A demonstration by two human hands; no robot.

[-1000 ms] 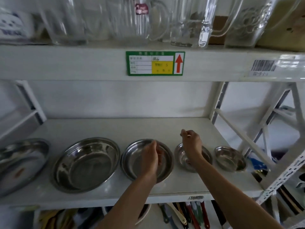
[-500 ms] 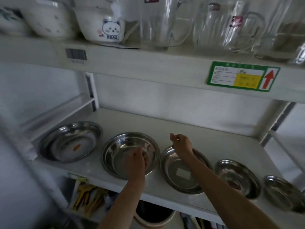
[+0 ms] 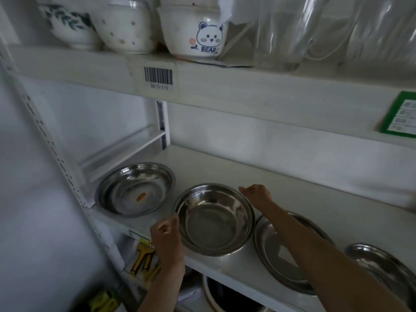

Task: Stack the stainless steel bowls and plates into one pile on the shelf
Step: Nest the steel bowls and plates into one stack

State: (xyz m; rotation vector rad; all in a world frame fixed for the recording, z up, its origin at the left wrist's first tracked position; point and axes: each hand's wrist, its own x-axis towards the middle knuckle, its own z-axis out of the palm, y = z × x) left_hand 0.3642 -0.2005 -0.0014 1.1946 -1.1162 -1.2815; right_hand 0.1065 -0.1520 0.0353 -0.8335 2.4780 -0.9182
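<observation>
A deep stainless steel bowl sits near the front of the white shelf. My left hand pinches its near-left rim, and my right hand holds its far-right rim. I cannot tell whether the bowl is lifted off the shelf. To its left lies a wider steel plate with an orange sticker. A flat steel plate lies to its right, partly under my right forearm. Another steel dish lies at the far right.
The shelf above hangs low over the dishes, carrying ceramic bowls and glass jugs. A white upright post borders the left side. Below the shelf are yellow tools and a white bucket.
The view has swung left along the shelf. Both hands moved off the smaller dishes and now grip the rim of the deep bowl on either side.
</observation>
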